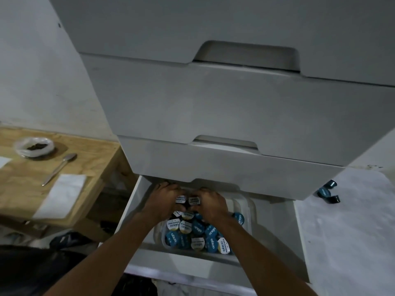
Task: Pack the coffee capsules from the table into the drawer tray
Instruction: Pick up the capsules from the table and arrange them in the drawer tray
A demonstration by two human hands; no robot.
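Observation:
The bottom drawer (275, 242) of a white cabinet stands pulled out. Inside it a clear plastic tray (249, 210) holds several coffee capsules (198, 229) with blue or white lids. Both my hands are over the tray's far end, close together. My left hand (164, 201) grips a white-lidded capsule (180, 199). My right hand (210, 202) grips a second white-lidded capsule (194, 200) right beside it. Three dark blue capsules (328, 192) lie on the pale floor to the right of the cabinet.
The closed upper drawers (235, 167) overhang the back of the open drawer just above my hands. At the left a wooden table (25, 174) carries a small bowl (33, 147), a spoon (59, 167) and a white paper (62, 195). Dark objects lie on the floor below it.

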